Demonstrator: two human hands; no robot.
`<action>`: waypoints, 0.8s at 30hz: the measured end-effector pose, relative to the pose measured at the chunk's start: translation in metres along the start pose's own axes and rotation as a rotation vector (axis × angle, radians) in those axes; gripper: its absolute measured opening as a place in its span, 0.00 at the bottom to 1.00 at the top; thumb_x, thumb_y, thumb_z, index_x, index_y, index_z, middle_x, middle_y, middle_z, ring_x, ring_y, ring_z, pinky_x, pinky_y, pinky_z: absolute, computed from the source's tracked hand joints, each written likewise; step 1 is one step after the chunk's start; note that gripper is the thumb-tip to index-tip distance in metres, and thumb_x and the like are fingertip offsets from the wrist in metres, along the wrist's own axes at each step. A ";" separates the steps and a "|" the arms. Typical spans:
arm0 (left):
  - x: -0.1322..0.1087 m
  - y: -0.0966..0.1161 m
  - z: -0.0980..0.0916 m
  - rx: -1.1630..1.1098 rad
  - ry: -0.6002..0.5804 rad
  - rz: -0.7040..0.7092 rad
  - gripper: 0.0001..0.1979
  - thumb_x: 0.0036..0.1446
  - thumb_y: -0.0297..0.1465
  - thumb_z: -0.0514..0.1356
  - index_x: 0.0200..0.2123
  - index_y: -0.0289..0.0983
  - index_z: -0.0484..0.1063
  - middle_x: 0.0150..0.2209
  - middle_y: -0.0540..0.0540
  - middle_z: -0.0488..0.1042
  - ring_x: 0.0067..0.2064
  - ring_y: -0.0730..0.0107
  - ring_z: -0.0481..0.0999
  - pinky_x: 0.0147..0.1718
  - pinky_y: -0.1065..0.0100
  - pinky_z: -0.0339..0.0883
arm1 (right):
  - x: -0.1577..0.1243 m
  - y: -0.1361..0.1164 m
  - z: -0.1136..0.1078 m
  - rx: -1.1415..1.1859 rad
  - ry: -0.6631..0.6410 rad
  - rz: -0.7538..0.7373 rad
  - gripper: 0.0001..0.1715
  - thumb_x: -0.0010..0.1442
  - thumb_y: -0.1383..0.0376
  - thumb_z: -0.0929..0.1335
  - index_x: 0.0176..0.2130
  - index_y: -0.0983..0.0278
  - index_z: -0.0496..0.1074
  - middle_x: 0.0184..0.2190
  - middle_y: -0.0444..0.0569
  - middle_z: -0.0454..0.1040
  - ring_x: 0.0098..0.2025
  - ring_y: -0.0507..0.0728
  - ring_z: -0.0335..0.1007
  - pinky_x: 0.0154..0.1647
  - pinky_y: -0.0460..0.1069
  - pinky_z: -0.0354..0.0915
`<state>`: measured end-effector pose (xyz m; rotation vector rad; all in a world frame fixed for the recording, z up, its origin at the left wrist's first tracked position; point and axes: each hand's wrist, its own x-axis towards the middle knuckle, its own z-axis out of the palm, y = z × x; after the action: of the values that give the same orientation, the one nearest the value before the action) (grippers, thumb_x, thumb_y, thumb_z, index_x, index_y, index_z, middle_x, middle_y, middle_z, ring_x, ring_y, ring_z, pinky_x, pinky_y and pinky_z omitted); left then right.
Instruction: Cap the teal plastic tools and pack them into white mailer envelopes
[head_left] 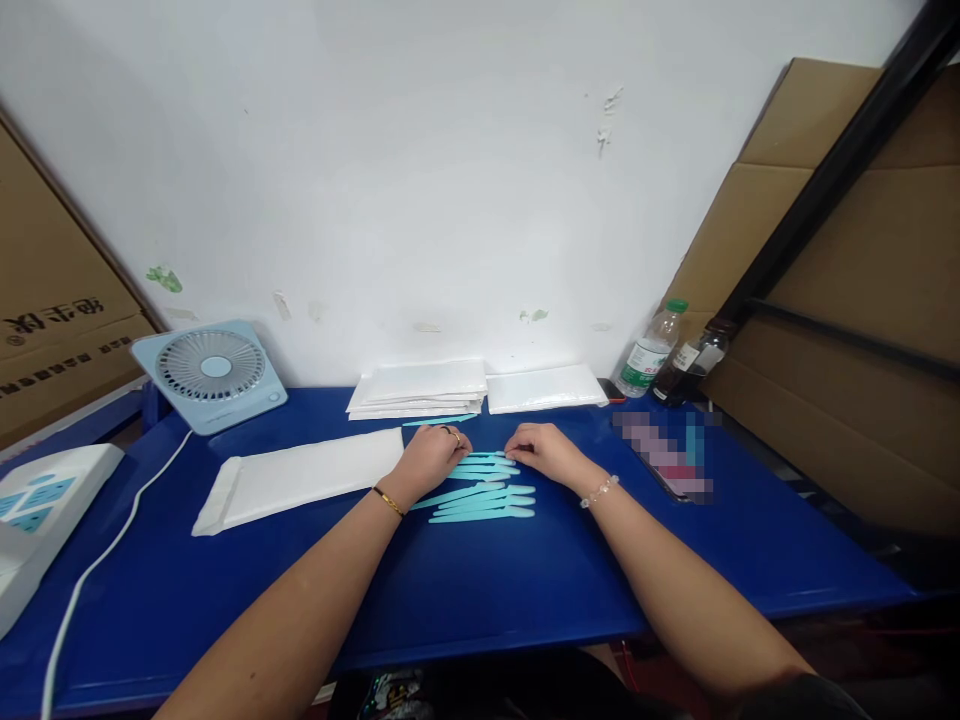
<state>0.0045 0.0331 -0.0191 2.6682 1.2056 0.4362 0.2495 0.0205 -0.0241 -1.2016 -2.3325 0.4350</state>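
Several thin light-blue sticks with paler, wider ends lie in two groups on the blue table; the nearer group of sticks point(480, 505) is fanned out. At the farther group of sticks point(487, 467), my left hand point(435, 453) pinches the left end of the topmost stick. My right hand point(544, 449) has its fingertips closed at that stick's right end. One more stick point(442, 421) lies apart, behind my left hand. A long white padded envelope point(307, 477) lies flat to the left, its right end beside my left hand.
White envelopes point(420, 388) are stacked by the wall, with another white pile point(547, 388) beside them. A blue fan point(214, 370) and a white device point(52, 510) are left. Two bottles point(649, 355) point(690, 368) and a partly blurred phone point(660, 460) are right.
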 end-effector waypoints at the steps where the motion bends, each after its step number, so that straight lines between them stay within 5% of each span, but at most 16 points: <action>1: 0.000 -0.001 0.000 0.013 0.007 -0.013 0.14 0.61 0.30 0.50 0.36 0.40 0.76 0.40 0.47 0.77 0.44 0.65 0.72 0.47 0.65 0.60 | 0.000 0.002 -0.002 0.001 0.013 0.003 0.08 0.59 0.67 0.66 0.34 0.61 0.78 0.34 0.47 0.77 0.35 0.53 0.72 0.38 0.46 0.65; 5: -0.003 -0.016 0.000 0.134 0.113 -0.154 0.15 0.61 0.33 0.52 0.48 0.41 0.72 0.49 0.45 0.74 0.53 0.60 0.67 0.51 0.60 0.58 | -0.006 0.024 -0.014 -0.131 0.172 0.146 0.10 0.60 0.67 0.65 0.39 0.63 0.77 0.37 0.50 0.76 0.39 0.56 0.72 0.43 0.50 0.65; 8: -0.005 -0.027 0.000 0.188 0.109 -0.235 0.16 0.61 0.32 0.53 0.51 0.41 0.69 0.54 0.43 0.71 0.56 0.58 0.66 0.51 0.58 0.58 | -0.011 0.038 -0.019 -0.210 0.166 0.216 0.10 0.58 0.69 0.66 0.40 0.63 0.76 0.39 0.52 0.75 0.39 0.57 0.71 0.42 0.50 0.65; 16: -0.003 -0.023 -0.007 0.123 0.039 -0.106 0.13 0.60 0.29 0.51 0.37 0.40 0.76 0.40 0.46 0.78 0.43 0.65 0.74 0.44 0.66 0.63 | -0.004 0.026 -0.008 -0.212 0.062 0.136 0.08 0.59 0.69 0.65 0.33 0.64 0.74 0.34 0.49 0.73 0.33 0.54 0.69 0.35 0.47 0.62; 24: -0.001 -0.023 -0.005 0.071 0.047 -0.067 0.14 0.60 0.28 0.50 0.35 0.41 0.76 0.38 0.49 0.78 0.40 0.65 0.75 0.40 0.67 0.63 | -0.004 0.023 -0.007 -0.121 0.118 0.174 0.09 0.59 0.66 0.65 0.34 0.63 0.76 0.34 0.49 0.74 0.34 0.54 0.69 0.35 0.47 0.63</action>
<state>-0.0138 0.0472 -0.0214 2.6810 1.3436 0.4565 0.2709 0.0303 -0.0301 -1.4541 -2.1897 0.2755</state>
